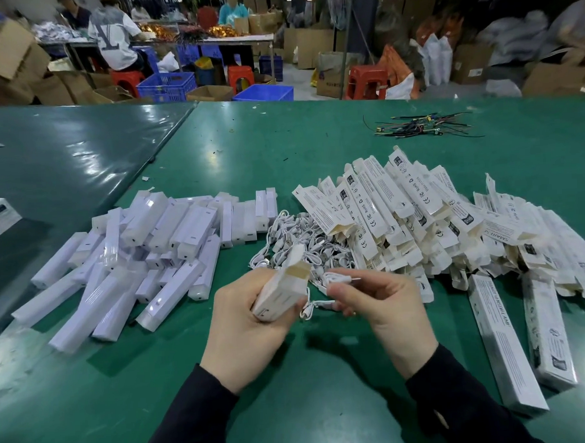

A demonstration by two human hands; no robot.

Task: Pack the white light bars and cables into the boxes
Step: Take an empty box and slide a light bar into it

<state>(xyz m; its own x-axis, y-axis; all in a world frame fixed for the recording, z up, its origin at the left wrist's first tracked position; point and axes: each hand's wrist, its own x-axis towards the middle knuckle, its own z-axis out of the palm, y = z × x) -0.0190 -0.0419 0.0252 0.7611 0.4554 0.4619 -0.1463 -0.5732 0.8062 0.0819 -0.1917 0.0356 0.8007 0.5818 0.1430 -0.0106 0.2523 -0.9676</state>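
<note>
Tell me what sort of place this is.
Most likely a small factory or warehouse packing floor. A green worktable holds a heap of white light bars beside a heap of printed boxes, and behind it stand cardboard cartons and blue plastic crates.

Setting: packing workshop or small factory floor. Evidence: long green-covered table [289,370] bearing bulk heaps of white light bars [126,260], printed boxes [433,223] and white cables [298,241]; stacked cardboard cartons [311,48]; blue plastic crates [165,86]; red stools [366,81]; seated worker [112,38] at a farther workbench [235,39]; loose wire offcuts [420,127].
</note>
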